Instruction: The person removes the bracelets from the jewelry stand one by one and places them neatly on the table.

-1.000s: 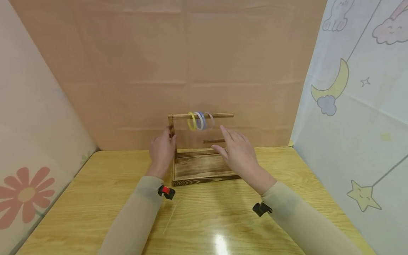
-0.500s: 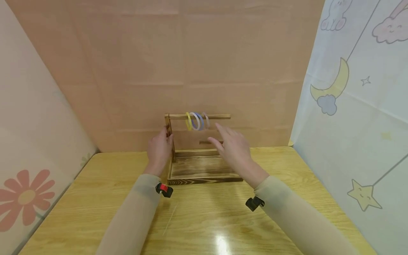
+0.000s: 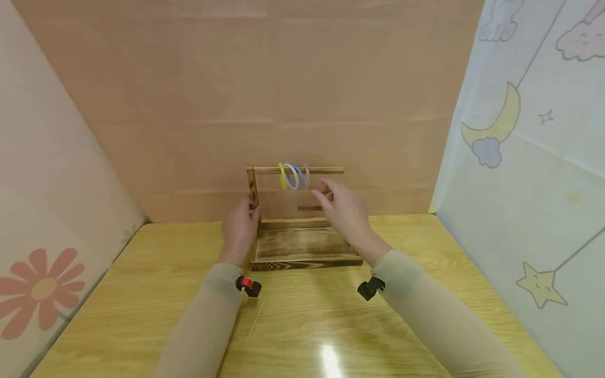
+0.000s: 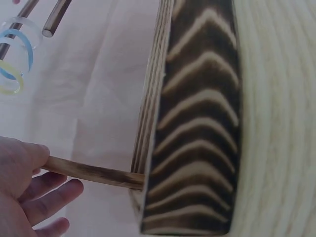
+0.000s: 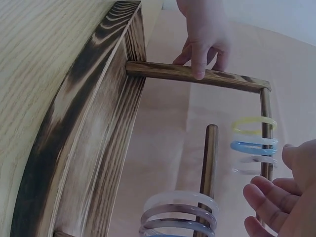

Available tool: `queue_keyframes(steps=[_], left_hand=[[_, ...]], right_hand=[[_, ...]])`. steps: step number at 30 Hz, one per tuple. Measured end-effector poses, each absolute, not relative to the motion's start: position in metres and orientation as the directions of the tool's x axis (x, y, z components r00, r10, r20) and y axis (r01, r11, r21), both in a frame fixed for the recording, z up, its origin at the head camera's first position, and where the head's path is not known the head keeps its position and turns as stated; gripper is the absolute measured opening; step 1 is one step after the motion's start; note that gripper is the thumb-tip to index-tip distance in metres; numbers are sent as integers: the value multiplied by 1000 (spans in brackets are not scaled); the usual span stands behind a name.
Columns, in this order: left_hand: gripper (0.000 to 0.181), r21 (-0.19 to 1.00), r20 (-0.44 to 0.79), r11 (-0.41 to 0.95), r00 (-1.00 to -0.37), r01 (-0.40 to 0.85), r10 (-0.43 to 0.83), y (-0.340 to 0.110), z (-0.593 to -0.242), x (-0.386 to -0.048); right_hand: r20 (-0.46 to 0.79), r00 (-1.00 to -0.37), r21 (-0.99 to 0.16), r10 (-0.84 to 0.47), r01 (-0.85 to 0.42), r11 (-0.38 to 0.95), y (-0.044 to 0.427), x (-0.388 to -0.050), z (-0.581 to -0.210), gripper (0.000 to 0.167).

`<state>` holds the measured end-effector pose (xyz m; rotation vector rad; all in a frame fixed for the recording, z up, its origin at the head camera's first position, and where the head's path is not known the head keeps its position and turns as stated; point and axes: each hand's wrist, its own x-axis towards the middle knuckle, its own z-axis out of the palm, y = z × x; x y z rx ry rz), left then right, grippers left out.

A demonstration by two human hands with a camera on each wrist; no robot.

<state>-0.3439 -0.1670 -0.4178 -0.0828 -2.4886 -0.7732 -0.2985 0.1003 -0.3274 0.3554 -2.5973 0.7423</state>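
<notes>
Apparent ring-adjusting step: left hand (image 3: 238, 224) pinches the rack's (image 3: 307, 263) left-edge post (image 3: 252, 185); right hand (image 3: 348, 209), loose, empty, likely needs light contact on the rings (image 3: 298, 179).

Rings (image 3: 298, 178) block the upper bar (image 3: 326, 170) midway (tip (image 3: 342, 170) free).

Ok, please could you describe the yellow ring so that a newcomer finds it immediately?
In the head view, a wooden rack stands on the table, with a post at its left end. From the post's top, a bar runs right. The yellow ring hangs on it closest to the post, its colour unlike the white ring and blue ring beyond.
</notes>
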Motion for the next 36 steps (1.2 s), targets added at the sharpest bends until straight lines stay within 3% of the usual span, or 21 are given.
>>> queue_keyframes(steps=[15, 23, 36], left_hand=[[39, 529, 526, 813, -846, 244, -88, -169, -429, -342], [30, 511, 545, 824, -834, 247, -88, -166, -429, -346], [22, 489, 572, 823, -818, 287, -54, -171, -431, -349]], right_hand=[[470, -877, -499, -96, -354, 791, 96, -311, -318, 46], [429, -898, -514, -98, -332, 791, 91, -314, -312, 51], [431, -899, -520, -79, -319, 792, 78, -322, -312, 40]])
